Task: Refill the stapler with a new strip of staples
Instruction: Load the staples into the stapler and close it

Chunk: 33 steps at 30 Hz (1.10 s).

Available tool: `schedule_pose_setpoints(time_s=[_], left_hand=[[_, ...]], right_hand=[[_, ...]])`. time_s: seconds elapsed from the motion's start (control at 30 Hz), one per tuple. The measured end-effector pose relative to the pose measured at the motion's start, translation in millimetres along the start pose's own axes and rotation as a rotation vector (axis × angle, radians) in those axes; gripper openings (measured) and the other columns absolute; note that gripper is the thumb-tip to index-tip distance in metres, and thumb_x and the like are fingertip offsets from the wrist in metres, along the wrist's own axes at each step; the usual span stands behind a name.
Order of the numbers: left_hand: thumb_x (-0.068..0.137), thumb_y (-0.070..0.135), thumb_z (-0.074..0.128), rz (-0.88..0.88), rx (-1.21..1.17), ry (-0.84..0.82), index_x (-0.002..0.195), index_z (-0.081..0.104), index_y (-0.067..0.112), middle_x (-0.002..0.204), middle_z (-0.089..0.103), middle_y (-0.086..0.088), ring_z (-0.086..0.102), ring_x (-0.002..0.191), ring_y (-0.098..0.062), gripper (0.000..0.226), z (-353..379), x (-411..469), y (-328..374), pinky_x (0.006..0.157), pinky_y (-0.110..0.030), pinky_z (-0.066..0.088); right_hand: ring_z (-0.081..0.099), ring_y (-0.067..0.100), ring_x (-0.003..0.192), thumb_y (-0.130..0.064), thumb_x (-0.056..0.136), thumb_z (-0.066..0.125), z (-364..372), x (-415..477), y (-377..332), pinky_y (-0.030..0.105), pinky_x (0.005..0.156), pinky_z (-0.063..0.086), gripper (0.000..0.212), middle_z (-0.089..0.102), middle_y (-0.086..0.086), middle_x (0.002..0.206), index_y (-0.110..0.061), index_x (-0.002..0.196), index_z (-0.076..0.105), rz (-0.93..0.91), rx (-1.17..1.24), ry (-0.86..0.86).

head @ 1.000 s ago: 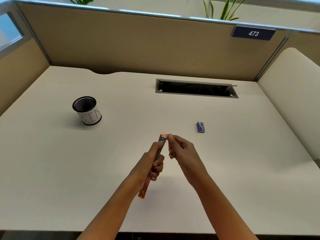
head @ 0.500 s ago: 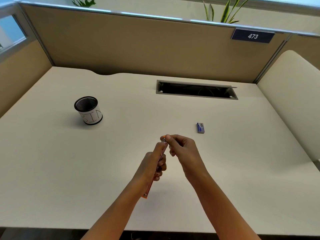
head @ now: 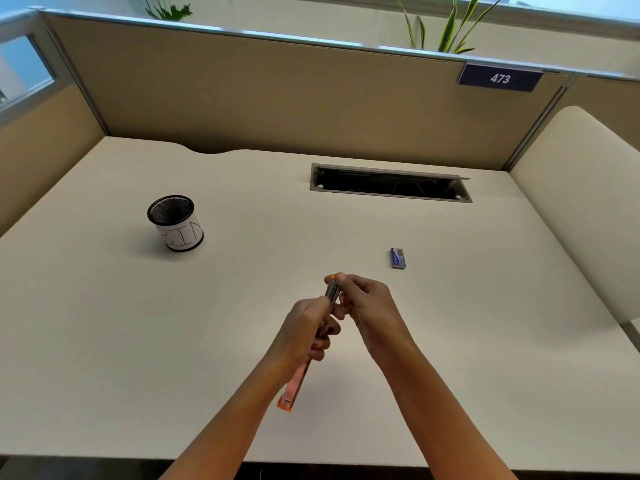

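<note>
From the head view, the orange stapler (head: 294,386) is held above the counter (head: 138,341), running away from the person. The left hand (head: 304,330) is wrapped round its middle, and the right hand (head: 363,303) pinches its metal far end. Whether a strip sits between those fingers is too small to tell. The stapler looks light, rigid and smooth, so the mid-body grip suits it. Staples are likely brittle and best pinched by their sides. A small blue staple box (head: 398,258) lies beyond on the right.
</note>
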<state>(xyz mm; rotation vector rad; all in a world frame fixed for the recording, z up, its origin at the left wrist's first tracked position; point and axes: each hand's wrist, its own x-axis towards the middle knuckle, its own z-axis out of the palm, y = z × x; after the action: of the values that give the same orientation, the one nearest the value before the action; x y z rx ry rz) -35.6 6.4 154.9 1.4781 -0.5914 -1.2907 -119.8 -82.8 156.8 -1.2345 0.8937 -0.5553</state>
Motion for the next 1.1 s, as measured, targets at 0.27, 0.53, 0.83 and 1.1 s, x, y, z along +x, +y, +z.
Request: schedule_pose_setpoints(time_s=[0.27,0.53,0.83,1.1], left_hand=[[0.08,0.026,0.038,0.103,-0.033,-0.091,0.116,0.057,0.004,0.08,0.051,0.0,0.043,0.058,-0.009,0.046,0,-2,-11,0.046,-0.021,0.033],[0.088,0.037,0.047,-0.049,-0.139,0.015,0.09,0.065,0.012,0.066,0.045,0.004,0.036,0.052,-0.009,0.03,0,4,-5,0.043,-0.019,0.021],[0.081,0.023,0.047,-0.196,-0.156,-0.023,0.104,0.068,0.006,0.079,0.049,-0.001,0.042,0.052,-0.012,0.036,-8,3,-11,0.044,-0.021,0.032],[0.09,0.021,0.038,-0.264,-0.205,-0.01,0.106,0.067,-0.001,0.081,0.048,-0.005,0.03,0.046,-0.009,0.039,-9,5,-9,0.039,-0.019,0.025]], right_hand=[[0.058,0.017,0.064,-0.019,0.095,0.057,-3,1,-4,0.03,0.048,0.042,0.023,0.062,0.001,0.069,-0.003,0.092,0.073,0.04,0.09,-0.004],[0.044,0.014,0.058,-0.021,0.094,0.058,-2,5,-4,0.031,0.07,0.043,0.022,0.054,-0.008,0.053,-0.006,0.092,0.075,-0.011,-0.025,0.048],[0.037,0.013,0.061,-0.018,0.094,0.058,-15,16,-7,0.025,0.065,0.037,0.02,0.053,-0.003,0.066,-0.015,0.084,0.075,-0.001,0.041,0.119],[0.05,0.013,0.07,-0.012,0.104,0.031,-27,27,2,0.024,0.065,0.045,0.033,0.062,0.008,0.093,-0.006,0.112,0.062,-0.028,-0.046,0.264]])
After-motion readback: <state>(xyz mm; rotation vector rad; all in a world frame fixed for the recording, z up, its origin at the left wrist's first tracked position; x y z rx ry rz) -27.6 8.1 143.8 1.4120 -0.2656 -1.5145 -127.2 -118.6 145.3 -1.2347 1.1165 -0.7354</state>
